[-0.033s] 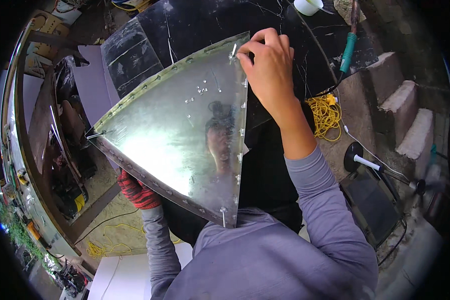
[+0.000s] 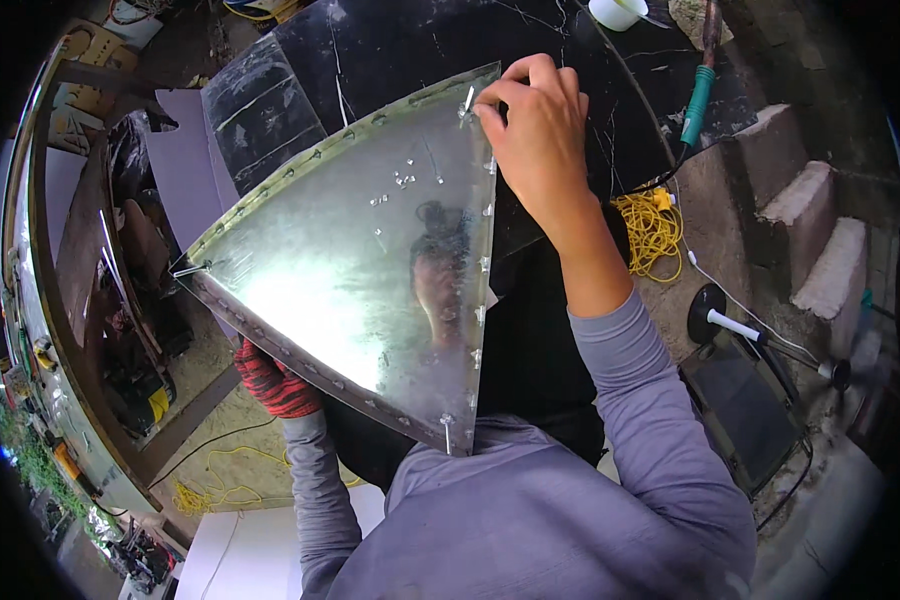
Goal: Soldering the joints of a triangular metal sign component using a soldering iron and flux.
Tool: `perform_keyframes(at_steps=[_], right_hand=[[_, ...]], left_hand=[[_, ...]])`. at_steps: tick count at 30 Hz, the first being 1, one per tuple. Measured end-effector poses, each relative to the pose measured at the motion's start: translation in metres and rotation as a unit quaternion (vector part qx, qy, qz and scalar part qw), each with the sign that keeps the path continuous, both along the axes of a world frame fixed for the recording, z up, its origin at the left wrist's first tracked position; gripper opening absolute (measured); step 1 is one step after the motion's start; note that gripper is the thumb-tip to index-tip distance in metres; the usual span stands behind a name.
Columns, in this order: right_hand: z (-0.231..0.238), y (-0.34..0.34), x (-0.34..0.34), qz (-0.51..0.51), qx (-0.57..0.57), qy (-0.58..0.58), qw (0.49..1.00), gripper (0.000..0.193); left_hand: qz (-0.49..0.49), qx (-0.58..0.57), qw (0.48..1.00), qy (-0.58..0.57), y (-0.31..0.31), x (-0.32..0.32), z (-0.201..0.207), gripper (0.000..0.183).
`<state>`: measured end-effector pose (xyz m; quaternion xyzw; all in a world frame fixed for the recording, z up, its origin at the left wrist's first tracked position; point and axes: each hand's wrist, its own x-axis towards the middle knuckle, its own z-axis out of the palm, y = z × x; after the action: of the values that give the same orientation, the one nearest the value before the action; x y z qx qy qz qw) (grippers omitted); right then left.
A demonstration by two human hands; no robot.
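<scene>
A large triangular panel [image 2: 310, 260] with curved sides and a glossy, mirror-like face is tilted in front of me, over my lap and against the dark table. Small blobs dot its borders, and a short shiny pin sits at each corner. Under the lower left border is my left hand [image 2: 275, 385] in a red and black glove, its fingers hidden behind the panel. My bare right hand [image 2: 542, 125] is at the upper right corner, thumb and forefinger pinched beside the pin [image 2: 468, 98] there. What lies between those fingertips is too small to tell. Several tiny clear bits [image 2: 402, 180] rest on the face.
On the black, white-veined table [image 2: 400, 45] stand a white cup [image 2: 617, 12] and a teal-handled soldering iron [image 2: 697, 105]. Yellow cord [image 2: 652, 235] lies coiled at the right, near a dark framed panel [image 2: 745, 405]. A curved metal frame [image 2: 32, 250] borders the left.
</scene>
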<state>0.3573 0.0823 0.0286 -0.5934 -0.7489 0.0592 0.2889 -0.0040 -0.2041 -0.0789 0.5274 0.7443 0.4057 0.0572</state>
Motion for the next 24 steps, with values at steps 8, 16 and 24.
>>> perform_keyframes(at_steps=[8,16,24], right_hand=[[-0.010,0.008,-0.003,-0.029,-0.002,-0.012,1.000,0.006],[-0.013,0.011,0.001,-0.041,-0.057,0.008,0.998,0.010],[-0.009,0.008,0.004,-0.020,-0.067,-0.011,0.997,0.012]], left_hand=[[0.013,-0.023,0.999,0.022,0.004,0.005,0.007,0.063],[0.018,-0.018,0.999,0.044,0.007,0.009,0.014,0.058],[0.022,-0.022,0.997,0.071,0.002,0.006,0.009,0.059]])
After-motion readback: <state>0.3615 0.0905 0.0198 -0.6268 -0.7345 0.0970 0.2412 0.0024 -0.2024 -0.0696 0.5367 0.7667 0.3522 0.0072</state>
